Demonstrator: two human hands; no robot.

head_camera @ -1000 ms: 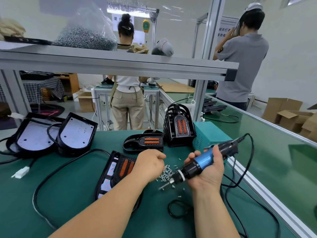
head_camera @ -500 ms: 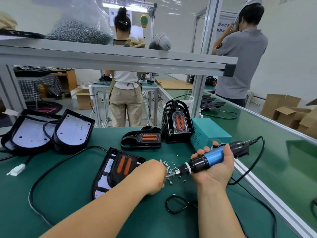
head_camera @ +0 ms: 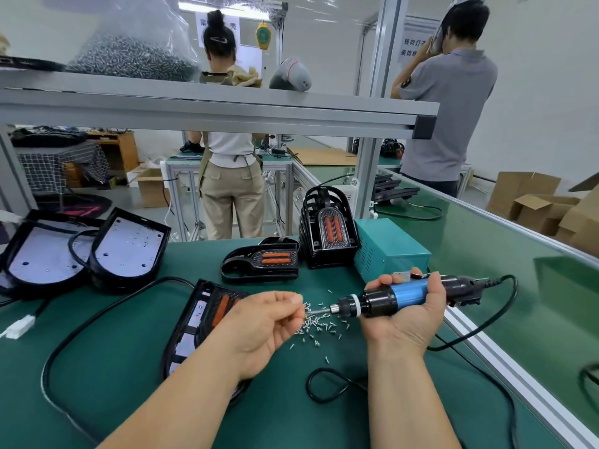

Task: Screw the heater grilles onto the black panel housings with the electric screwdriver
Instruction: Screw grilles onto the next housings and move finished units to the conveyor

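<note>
- Our right hand [head_camera: 405, 319], right of centre in the frame, has a closed grip on the screwdriver [head_camera: 389, 298]: palm up, fingers wrapped over its blue barrel, the tool lying level with its bit pointing left.
- Our left hand [head_camera: 269, 325], just left of centre, has its fingers curled, and its grip is a pinch of thumb and forefinger on a small screw [head_camera: 306, 316] held at the bit's tip.
- Loose screws [head_camera: 321, 327] lie scattered on the green counter [head_camera: 97, 367] below the bit, between our two hands.
- A black housing [head_camera: 194, 322] with a grille [head_camera: 222, 307] set in it lies flat on the counter, partly under our left wrist and forearm.
- Above centre, a second grille [head_camera: 262, 259] lies flat; just right of it a stack of grilles [head_camera: 330, 228] stands upright, touching a teal box [head_camera: 389, 251].
- At the left edge, two more housings [head_camera: 126, 247] lean with their pale insides facing us, one overlapping the other.
- The screwdriver's black cord [head_camera: 486, 322] loops out to the right and back down to the bottom of the frame.
- Across the upper frame runs a grey shelf [head_camera: 194, 105] carrying a clear bag [head_camera: 129, 56] of screws at upper left.
- Behind it, two people stand with their backs to us, one at upper centre [head_camera: 231, 189], one at upper right [head_camera: 450, 108].
</note>
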